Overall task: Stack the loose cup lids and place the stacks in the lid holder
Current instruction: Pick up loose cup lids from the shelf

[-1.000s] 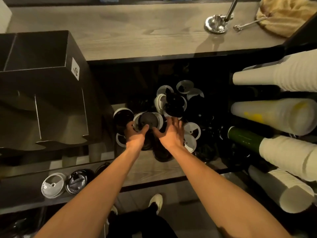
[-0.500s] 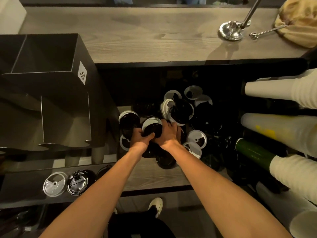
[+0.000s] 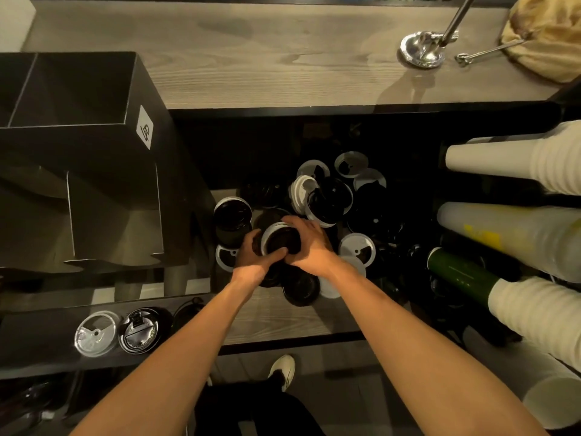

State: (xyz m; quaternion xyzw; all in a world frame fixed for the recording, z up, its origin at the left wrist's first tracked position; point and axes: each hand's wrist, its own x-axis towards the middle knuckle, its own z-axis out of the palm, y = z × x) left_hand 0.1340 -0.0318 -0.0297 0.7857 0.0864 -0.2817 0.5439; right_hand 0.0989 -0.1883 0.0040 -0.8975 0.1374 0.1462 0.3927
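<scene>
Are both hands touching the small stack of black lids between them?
Touching. In the head view the left hand and the right hand both wrap their fingers round the lid stack, with no gap visible.

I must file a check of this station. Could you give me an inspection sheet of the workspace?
Surface: wooden shelf, lids spread on it; wooden counter above.
Job's things: stack of lids in both hands; loose lids behind it; black box, likely the holder, at left; clear lid and black lid on the lower ledge.
Clutter: metal stand and cloth on the counter.
Grippers: left hand and right hand grip the stack, fingers curled round it.
Cables: nothing seen.
Surroundings: cup stacks lying at right; shoe on the floor below.
</scene>
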